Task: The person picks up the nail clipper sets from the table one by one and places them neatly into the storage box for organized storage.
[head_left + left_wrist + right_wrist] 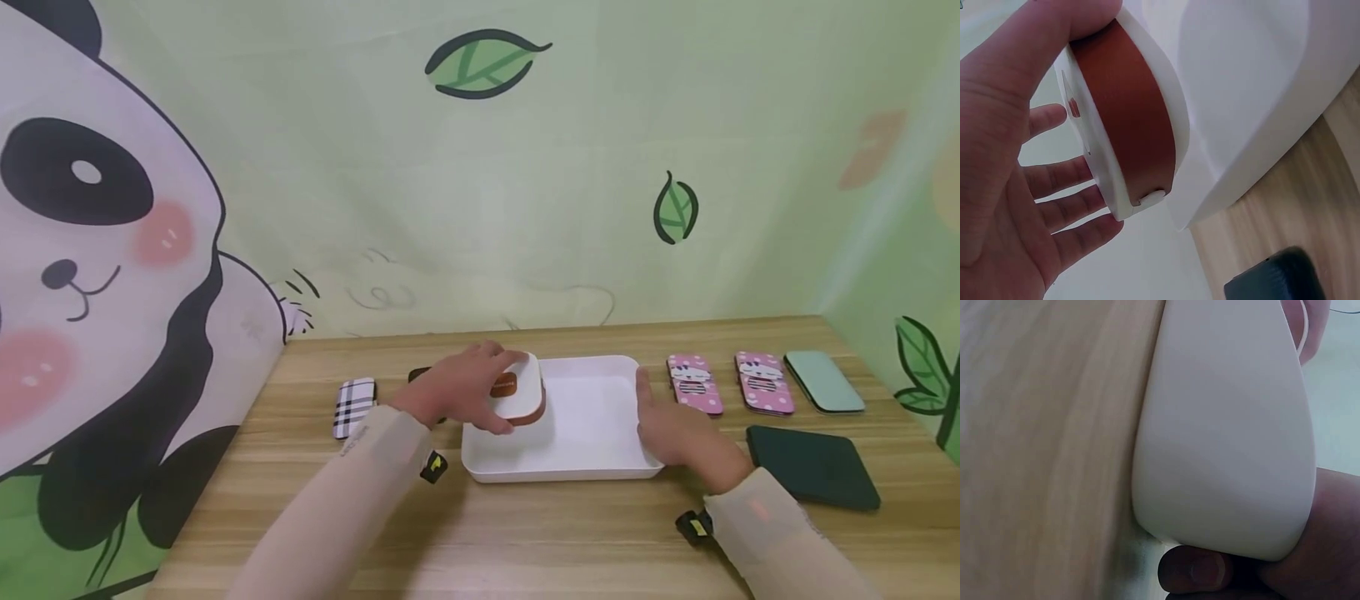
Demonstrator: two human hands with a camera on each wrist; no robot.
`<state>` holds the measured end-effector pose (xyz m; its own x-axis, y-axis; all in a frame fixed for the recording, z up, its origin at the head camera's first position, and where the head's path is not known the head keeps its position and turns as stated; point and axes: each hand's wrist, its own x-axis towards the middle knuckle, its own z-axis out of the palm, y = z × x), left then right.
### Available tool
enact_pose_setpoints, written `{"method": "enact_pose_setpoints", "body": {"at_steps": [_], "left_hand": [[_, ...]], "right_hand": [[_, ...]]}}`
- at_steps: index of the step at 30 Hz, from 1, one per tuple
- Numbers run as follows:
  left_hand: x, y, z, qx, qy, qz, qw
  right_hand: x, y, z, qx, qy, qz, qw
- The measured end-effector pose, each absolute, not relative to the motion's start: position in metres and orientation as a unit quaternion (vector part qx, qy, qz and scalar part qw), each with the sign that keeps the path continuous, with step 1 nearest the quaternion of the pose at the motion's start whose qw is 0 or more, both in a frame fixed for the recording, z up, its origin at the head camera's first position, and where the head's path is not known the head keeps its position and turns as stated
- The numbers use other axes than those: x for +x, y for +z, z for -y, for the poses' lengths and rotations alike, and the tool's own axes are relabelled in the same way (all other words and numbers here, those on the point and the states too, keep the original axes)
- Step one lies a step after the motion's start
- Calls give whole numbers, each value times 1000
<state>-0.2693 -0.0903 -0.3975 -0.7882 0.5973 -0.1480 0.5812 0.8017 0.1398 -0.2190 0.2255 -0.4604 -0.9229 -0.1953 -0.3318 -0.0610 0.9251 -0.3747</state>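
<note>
My left hand [468, 385] holds a small white rounded-square case [1154, 69] above the left part of a white tray [592, 417]. A brown band [1132, 106] with a small white tab runs round the case's side, and a brown label [504, 385] marks its top. In the left wrist view the thumb lies along one edge and the fingertips [1088, 197] touch the opposite edge. At the tray's right end, my right hand [678, 429] grips the rim; in the right wrist view a curled finger [1197, 570] presses the outside of the tray's corner.
A plaid case [354, 408] lies left of the tray, with a dark item [417, 374] partly hidden behind the left hand. To the right are two pink patterned cases [693, 385], a pale green case [825, 382] and a dark green flat case [813, 467]. A printed curtain hangs behind the table.
</note>
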Motion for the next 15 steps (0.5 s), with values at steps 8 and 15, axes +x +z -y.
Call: {"method": "enact_pose_setpoints", "body": {"at_steps": [8,15], "left_hand": [[-275,-409,85,296,29,-948,113],[-274,-411,84,296,8,-947,127]], "right_hand": [[-220,-459,-226,-65,-171,-965,186],[-220,-460,-226,-66,-179,-964,185]]}}
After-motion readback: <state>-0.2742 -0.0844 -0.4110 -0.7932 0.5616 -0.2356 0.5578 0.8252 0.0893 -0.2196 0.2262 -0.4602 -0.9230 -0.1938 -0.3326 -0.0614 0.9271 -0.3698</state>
